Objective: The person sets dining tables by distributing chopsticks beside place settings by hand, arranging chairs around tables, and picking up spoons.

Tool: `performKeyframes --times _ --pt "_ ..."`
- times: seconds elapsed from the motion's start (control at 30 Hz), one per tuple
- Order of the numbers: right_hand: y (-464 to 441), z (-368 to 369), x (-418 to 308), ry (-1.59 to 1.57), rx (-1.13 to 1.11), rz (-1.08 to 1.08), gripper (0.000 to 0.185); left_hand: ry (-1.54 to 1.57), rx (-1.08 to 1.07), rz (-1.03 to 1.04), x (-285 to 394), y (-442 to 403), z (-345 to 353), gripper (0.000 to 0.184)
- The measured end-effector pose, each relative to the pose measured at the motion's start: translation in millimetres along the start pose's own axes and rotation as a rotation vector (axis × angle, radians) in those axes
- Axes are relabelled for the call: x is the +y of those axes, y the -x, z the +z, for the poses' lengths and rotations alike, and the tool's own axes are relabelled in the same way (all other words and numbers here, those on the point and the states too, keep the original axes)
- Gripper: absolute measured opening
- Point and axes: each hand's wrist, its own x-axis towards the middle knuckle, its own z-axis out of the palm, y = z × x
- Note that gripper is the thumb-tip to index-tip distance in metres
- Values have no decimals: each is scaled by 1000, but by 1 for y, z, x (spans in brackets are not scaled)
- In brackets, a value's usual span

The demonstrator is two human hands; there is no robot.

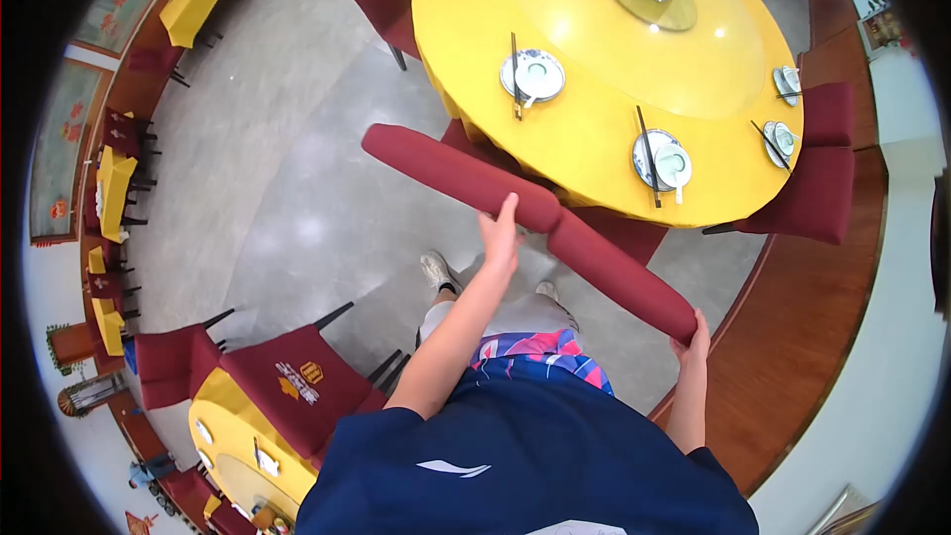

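Place settings (535, 71) ringed the yellow surface (586, 134); a left chair (456, 174) and right chair (624, 275) stood by its near edge. The left grip (500, 238) touched the former, closure unclear; the right grip (695, 339) clasped the latter's end.

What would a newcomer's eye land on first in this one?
Probably the big yellow-clothed round table, filling the upper right. Next, across the middle, a maroon left chair back meets a matching right chair back; the left hand touches the first near that join, the right hand the second's outer end.
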Motion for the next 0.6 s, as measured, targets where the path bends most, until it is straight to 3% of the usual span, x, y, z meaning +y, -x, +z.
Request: performKeyframes --times 0.13,0.17,0.23,0.33,0.37,0.43,0.6 --pt "34 46 52 -360 145 -142 84 120 149 231 78 -68 -76 90" --pt "31 61 68 -438 61 -127 86 118 134 218 96 -89 -94 90" --pt "77 139 86 -428 -66 -90 86 -118 170 394 129 -127 -117 103" --pt "60 218 103 -448 -393 84 75 -218 150 335 146 -168 -132 105" --pt "61 244 106 -548 -421 53 67 -221 128 316 143 -181 -136 105" --pt "69 260 98 -503 -209 -4 60 -179 113 359 133 -200 -141 96" --pt "93 269 84 -408 -164 7 53 -154 133 272 156 -180 -135 97"
